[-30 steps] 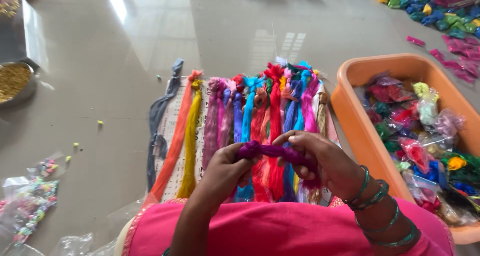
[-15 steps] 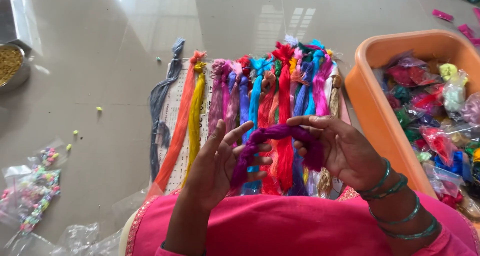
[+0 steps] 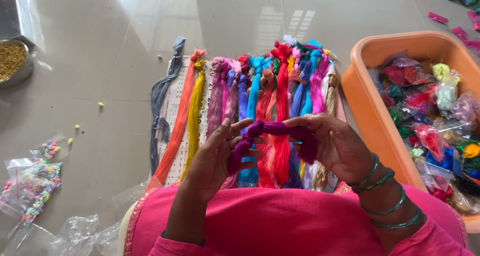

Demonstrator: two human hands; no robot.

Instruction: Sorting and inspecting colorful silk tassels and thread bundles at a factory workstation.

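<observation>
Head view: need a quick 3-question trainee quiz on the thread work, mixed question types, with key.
1. True or false: the purple thread skein is held by both the left hand and the right hand.
2. Which side of the row of coloured thread skeins is the orange plastic tub on? A) left B) right C) behind it
3. Fill in: the skein at the far left of the row is ____ in colour.

Key
1. True: each hand grips one end.
2. B
3. Grey: the grey thread skein lies beside the orange one.
</observation>
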